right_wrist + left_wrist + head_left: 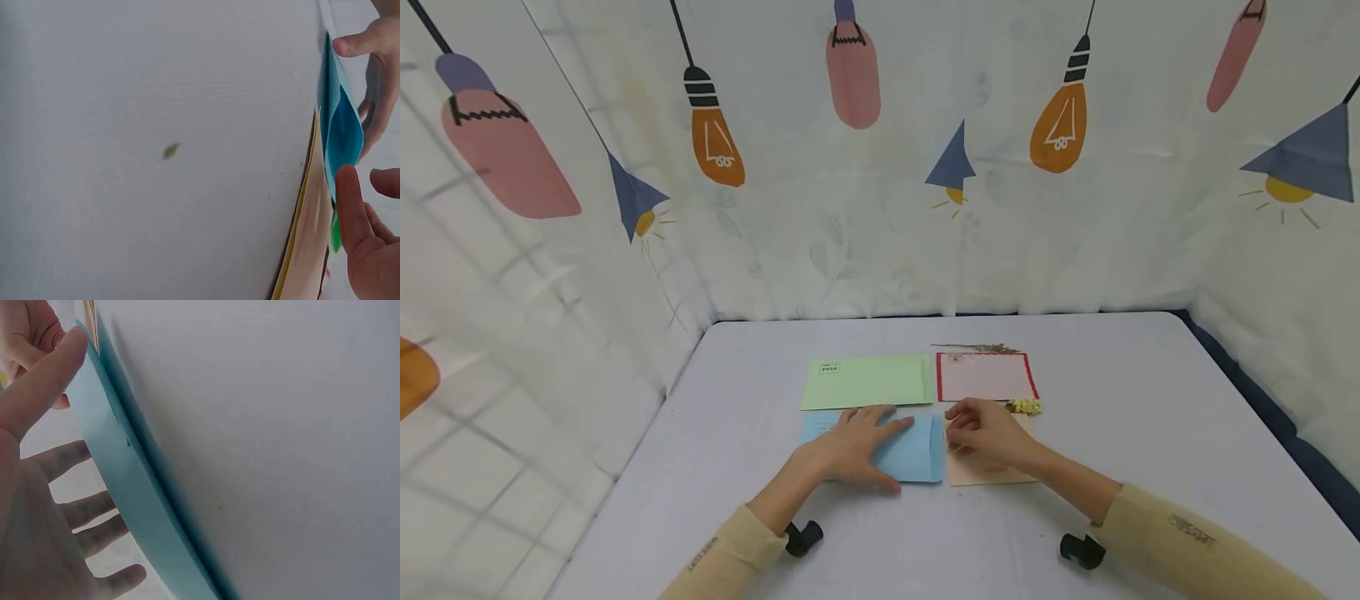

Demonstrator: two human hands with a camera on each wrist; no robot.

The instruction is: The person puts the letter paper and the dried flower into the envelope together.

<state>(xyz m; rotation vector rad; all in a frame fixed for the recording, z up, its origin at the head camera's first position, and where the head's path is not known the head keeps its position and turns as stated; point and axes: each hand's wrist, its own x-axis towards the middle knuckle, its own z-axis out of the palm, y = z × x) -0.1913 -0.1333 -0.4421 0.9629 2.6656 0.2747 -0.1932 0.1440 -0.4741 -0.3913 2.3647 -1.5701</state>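
A light blue envelope (910,458) lies at the near middle of the white table. My left hand (857,446) rests on it with fingers spread, the thumb (47,378) along its near edge. At the envelope's right end is my right hand (988,433), thumb and fingers apart. In the right wrist view the envelope's mouth (345,134) gapes, and a straight finger (351,200) of the right hand is right at its edge. A beige card (988,475) lies beneath the right hand, which partly covers it.
Behind the blue envelope lies a green envelope (865,383). To its right is a pink card with a red border (985,379), with a dried sprig (981,347) along its far edge. Small yellow flowers (1025,407) lie by the beige card.
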